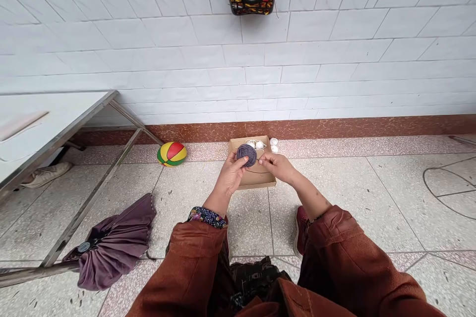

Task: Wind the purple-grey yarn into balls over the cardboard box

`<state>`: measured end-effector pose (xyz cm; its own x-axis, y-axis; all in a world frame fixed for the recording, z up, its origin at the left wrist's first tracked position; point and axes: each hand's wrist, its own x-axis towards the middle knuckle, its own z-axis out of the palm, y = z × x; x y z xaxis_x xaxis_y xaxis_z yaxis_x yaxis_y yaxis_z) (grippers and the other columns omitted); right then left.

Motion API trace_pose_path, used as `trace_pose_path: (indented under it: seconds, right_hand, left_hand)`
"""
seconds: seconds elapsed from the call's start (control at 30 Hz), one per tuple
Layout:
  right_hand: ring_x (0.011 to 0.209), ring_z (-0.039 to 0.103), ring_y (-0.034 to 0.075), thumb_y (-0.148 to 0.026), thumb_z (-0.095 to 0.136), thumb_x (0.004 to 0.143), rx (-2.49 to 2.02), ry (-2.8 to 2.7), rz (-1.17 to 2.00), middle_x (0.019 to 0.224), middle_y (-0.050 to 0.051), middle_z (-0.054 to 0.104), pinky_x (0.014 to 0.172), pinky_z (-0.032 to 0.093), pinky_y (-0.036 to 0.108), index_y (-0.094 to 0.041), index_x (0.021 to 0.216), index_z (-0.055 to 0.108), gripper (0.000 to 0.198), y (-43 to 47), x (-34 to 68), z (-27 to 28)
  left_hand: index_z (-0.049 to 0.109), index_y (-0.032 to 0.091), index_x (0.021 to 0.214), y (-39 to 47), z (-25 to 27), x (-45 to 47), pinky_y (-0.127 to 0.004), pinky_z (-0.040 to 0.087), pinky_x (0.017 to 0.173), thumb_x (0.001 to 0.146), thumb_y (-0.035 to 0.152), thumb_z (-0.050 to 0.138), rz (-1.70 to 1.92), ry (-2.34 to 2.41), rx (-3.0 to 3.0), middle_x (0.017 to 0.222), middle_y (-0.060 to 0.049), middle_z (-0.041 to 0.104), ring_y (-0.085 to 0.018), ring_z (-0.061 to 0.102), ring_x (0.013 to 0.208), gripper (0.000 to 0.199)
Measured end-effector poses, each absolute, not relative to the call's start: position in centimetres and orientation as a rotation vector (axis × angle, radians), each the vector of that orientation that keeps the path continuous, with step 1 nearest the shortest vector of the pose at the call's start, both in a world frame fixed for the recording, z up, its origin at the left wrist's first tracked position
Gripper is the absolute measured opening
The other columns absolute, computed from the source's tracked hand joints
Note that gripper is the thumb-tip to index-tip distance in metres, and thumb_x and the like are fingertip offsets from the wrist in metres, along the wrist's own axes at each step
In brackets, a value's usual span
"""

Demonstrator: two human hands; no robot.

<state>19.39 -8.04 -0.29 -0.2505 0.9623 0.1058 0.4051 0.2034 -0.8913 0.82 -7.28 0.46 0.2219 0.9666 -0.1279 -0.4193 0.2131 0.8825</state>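
Observation:
A ball of dark grey-purple yarn (pixel 247 154) is held in my left hand (pixel 231 174), with the thumb across its front. My right hand (pixel 278 166) is just to the right of the ball, its fingertips pinched on a yarn strand (pixel 259 160). Below both hands lies a shallow open cardboard box (pixel 256 185) on the floor. Small white balls (pixel 259 145) sit at the back of the box, partly hidden by the yarn ball. More white balls (pixel 274 145) rest outside its right back corner. A loose strand hangs down across the box.
A red, yellow and green ball (pixel 171 153) lies on the floor at left. Nearby are a folded purple umbrella (pixel 115 247) and a metal-framed table (pixel 55 129). A black basket (pixel 251 7) hangs on the tiled wall. At far right stands a thin metal ring frame (pixel 442 194).

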Motion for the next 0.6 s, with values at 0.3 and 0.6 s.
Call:
trace_pose_path:
  seconds: [0.3,0.6]
  right_hand:
    - [0.072,0.052,0.015,-0.046,0.058,0.090,-0.971,-1.701,1.135,0.078,0.001,0.061,0.070,0.041,0.028,-0.019,0.085,0.066,0.029,-8.8,20.8,2.2]
    - [0.072,0.050,0.015,-0.042,0.056,0.089,-1.194,-1.570,0.885,0.075,0.000,0.057,0.070,0.040,0.027,-0.020,0.079,0.060,0.024,-6.6,21.7,0.1]
  left_hand:
    - [0.058,0.021,0.113,-7.3,-0.8,1.6,-0.038,0.045,0.090,0.062,0.023,0.078,0.999,1.062,1.451,0.114,-0.007,0.062,-0.023,0.060,0.101,0.054]
    - [0.032,0.028,0.146,-9.3,0.9,1.9,-0.039,0.044,0.091,0.073,0.030,0.075,0.652,0.574,1.293,0.114,-0.008,0.063,-0.024,0.059,0.105,0.085]
